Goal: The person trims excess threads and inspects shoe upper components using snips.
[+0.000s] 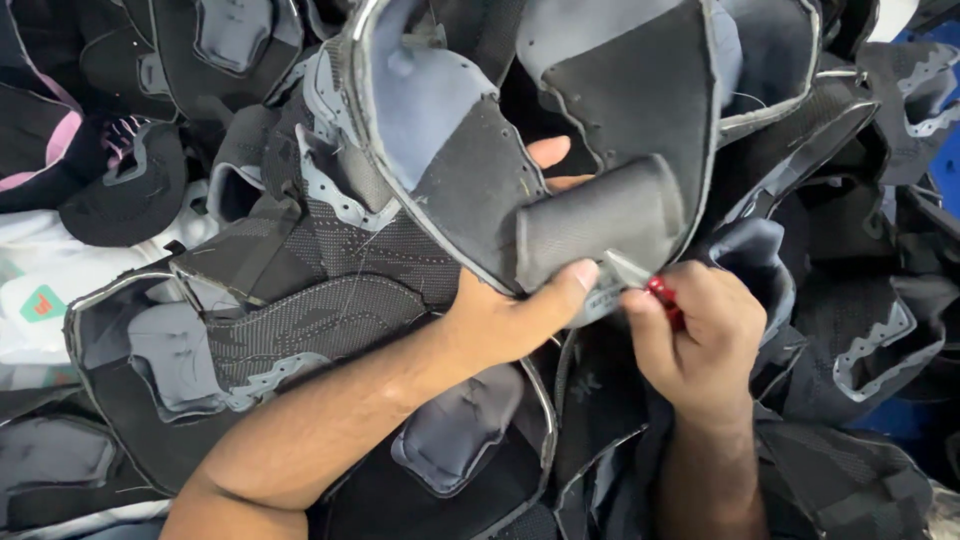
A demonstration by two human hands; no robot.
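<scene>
My left hand [515, 310] holds up a black and grey shoe upper [470, 170], thumb pressed on its padded tongue [595, 225] and fingertips showing behind it. My right hand [700, 335] is closed around a small red-handled cutter [660, 292], whose metal blade tip touches the lower edge of the tongue next to my left thumb. The upper is turned inside out, showing grey lining and a stitched edge.
A deep pile of similar black and grey shoe uppers [300, 300] fills the surface beneath and around my hands. At the far left lie a pink-trimmed piece [50, 140] and white material [40, 290]. Something blue [945, 160] shows at the right edge.
</scene>
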